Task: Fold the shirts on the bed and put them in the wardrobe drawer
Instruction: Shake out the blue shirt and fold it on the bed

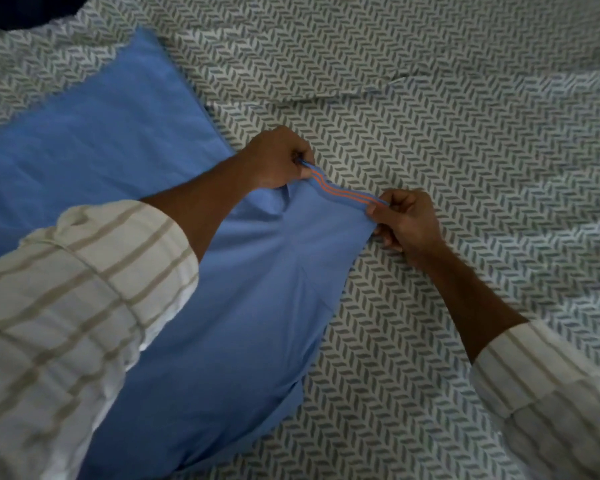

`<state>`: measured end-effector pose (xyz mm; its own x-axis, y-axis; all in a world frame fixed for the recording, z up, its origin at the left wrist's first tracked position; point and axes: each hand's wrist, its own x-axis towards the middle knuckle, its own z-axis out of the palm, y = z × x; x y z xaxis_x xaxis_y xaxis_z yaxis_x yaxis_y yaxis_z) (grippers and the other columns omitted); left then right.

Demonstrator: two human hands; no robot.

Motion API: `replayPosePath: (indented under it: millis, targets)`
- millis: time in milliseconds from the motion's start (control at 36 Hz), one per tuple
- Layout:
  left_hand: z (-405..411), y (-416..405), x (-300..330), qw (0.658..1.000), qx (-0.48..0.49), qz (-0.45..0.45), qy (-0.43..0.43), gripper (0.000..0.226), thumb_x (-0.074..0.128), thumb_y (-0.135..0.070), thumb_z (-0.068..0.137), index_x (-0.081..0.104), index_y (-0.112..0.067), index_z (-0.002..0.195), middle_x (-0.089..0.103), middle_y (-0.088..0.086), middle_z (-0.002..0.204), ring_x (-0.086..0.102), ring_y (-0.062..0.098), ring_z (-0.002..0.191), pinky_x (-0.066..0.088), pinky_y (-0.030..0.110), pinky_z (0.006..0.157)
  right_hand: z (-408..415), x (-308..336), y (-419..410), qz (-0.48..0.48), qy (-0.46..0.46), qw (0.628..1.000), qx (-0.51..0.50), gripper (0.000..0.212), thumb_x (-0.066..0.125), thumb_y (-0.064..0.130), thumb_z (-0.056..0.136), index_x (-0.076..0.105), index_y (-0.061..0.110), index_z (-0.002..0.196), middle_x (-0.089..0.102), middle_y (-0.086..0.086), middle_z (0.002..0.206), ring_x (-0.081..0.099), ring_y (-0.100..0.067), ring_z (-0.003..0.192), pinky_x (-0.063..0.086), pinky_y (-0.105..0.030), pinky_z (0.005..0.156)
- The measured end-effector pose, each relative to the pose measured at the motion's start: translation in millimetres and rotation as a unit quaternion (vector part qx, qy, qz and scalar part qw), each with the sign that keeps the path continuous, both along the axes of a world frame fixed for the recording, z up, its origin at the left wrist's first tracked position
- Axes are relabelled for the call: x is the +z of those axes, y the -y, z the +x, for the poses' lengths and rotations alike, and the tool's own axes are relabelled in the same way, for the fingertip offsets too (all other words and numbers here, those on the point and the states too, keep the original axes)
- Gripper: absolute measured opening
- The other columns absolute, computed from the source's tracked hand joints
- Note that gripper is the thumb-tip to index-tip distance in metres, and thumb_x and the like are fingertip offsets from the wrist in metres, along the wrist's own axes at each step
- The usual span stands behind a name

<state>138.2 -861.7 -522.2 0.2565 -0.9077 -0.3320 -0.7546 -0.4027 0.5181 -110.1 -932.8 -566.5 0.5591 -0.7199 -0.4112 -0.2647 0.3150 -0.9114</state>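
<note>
A blue shirt (125, 140) lies spread across the left half of the bed. One of its sleeves stretches toward the middle, ending in a cuff with orange stripes (343, 192). My left hand (278, 161) pinches the far end of that cuff. My right hand (406, 220) pinches its near end, so the striped edge runs taut between both hands, slightly above the sheet. My left forearm and its striped sleeve cover part of the shirt's body.
The bed is covered with a white sheet with a grey herringbone print (465, 116), rumpled into a ridge at the upper middle. A dark object (21, 8) pokes in at the top left corner.
</note>
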Motion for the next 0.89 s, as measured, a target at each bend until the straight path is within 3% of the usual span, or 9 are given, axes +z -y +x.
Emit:
replayPosePath:
  millis: [83, 167, 306, 389, 500, 639, 778, 833, 889]
  targets:
    - [-1.0, -4.0, -12.3, 0.998, 0.014, -0.061, 0.014, 0.021, 0.081, -0.013, 0.079, 0.077, -0.006, 0.099, 0.071, 0.009, 0.088, 0.062, 0.016, 0.088, 0.031, 0.016, 0.071, 2.4, 0.0, -4.3, -0.018, -0.019, 0.999, -0.024, 0.029, 0.069, 0.002, 0.091, 0.057, 0.008, 0.065, 0.056, -0.003, 0.044, 0.042, -0.011, 0.028, 0.029, -0.013, 0.031]
    - [-1.2, -9.4, -24.1, 0.992, 0.052, -0.118, 0.013, 0.024, 0.084, -0.015, 0.072, 0.073, -0.009, 0.093, 0.061, 0.000, 0.073, 0.067, 0.029, 0.083, 0.037, 0.024, 0.071, 3.9, -2.5, -7.0, -0.046, -0.045, 0.997, -0.047, 0.032, 0.067, -0.001, 0.090, 0.053, 0.010, 0.064, 0.053, 0.000, 0.041, 0.041, -0.011, 0.027, 0.029, -0.013, 0.032]
    - [3.2, -21.4, -30.4, 0.982, 0.101, -0.162, -0.003, 0.053, 0.075, -0.039, 0.077, 0.060, -0.009, 0.118, 0.057, 0.000, 0.071, 0.057, 0.021, 0.072, 0.043, 0.030, 0.070, 4.2, -6.5, -9.0, -0.095, -0.064, 0.992, -0.050, 0.033, 0.062, -0.006, 0.086, 0.053, 0.013, 0.060, 0.049, 0.002, 0.036, 0.040, -0.012, 0.027, 0.029, -0.014, 0.032]
    - [4.4, -41.0, -27.5, 0.969, 0.137, -0.201, 0.035, 0.056, 0.061, -0.052, 0.082, 0.062, -0.012, 0.121, 0.066, 0.006, 0.089, 0.063, 0.026, 0.086, 0.050, 0.038, 0.079, 4.4, -6.5, -10.9, -0.128, -0.074, 0.988, -0.048, 0.028, 0.061, -0.006, 0.082, 0.054, 0.012, 0.062, 0.048, 0.002, 0.035, 0.040, -0.011, 0.026, 0.028, -0.015, 0.032]
    - [-1.5, -89.4, -20.8, 0.943, 0.162, -0.249, 0.153, 0.045, 0.060, -0.045, 0.091, 0.063, -0.011, 0.121, 0.065, 0.013, 0.108, 0.059, 0.038, 0.100, 0.048, 0.046, 0.082, 5.4, -5.3, -13.0, -0.145, -0.097, 0.984, -0.048, 0.028, 0.060, -0.007, 0.083, 0.054, 0.013, 0.065, 0.048, 0.003, 0.035, 0.042, -0.010, 0.026, 0.030, -0.016, 0.030]
    - [-22.3, -164.5, -14.0, 0.959, 0.177, -0.176, 0.130, 0.038, 0.065, -0.038, 0.090, 0.064, -0.013, 0.118, 0.060, 0.012, 0.098, 0.057, 0.035, 0.094, 0.049, 0.047, 0.082, 6.6, 0.3, -16.4, -0.166, -0.143, 0.974, -0.047, 0.014, 0.062, 0.001, 0.084, 0.058, 0.007, 0.072, 0.051, 0.003, 0.036, 0.042, -0.010, 0.027, 0.031, -0.017, 0.030]
    - [-45.0, -243.2, -10.4, 0.985, 0.165, -0.032, 0.026, 0.043, 0.065, -0.041, 0.086, 0.063, -0.012, 0.117, 0.064, 0.013, 0.100, 0.062, 0.034, 0.098, 0.047, 0.040, 0.086, 8.7, 13.2, -25.4, -0.179, -0.177, 0.966, -0.052, 0.019, 0.064, 0.007, 0.085, 0.058, 0.014, 0.069, 0.055, 0.000, 0.038, 0.045, -0.013, 0.026, 0.036, -0.020, 0.033]
    - [-53.5, -272.1, -13.9, 0.991, 0.126, -0.037, 0.006, 0.060, 0.057, -0.052, 0.076, 0.067, -0.006, 0.112, 0.065, 0.018, 0.106, 0.062, 0.038, 0.102, 0.042, 0.036, 0.092, 8.7, 18.5, -32.3, -0.212, -0.194, 0.956, -0.059, 0.008, 0.066, 0.012, 0.083, 0.060, 0.015, 0.078, 0.060, -0.002, 0.044, 0.053, -0.014, 0.033, 0.045, -0.029, 0.042]
    - [-62.2, -295.6, -15.4, 0.991, 0.114, -0.064, -0.017, 0.071, 0.054, -0.054, 0.073, 0.066, 0.000, 0.118, 0.064, 0.022, 0.118, 0.061, 0.040, 0.111, 0.040, 0.036, 0.100, 8.3, 21.4, -37.8, -0.279, -0.245, 0.927, -0.060, 0.021, 0.069, 0.024, 0.081, 0.062, 0.014, 0.098, 0.070, -0.011, 0.071, 0.069, -0.025, 0.067, 0.053, -0.039, 0.068]
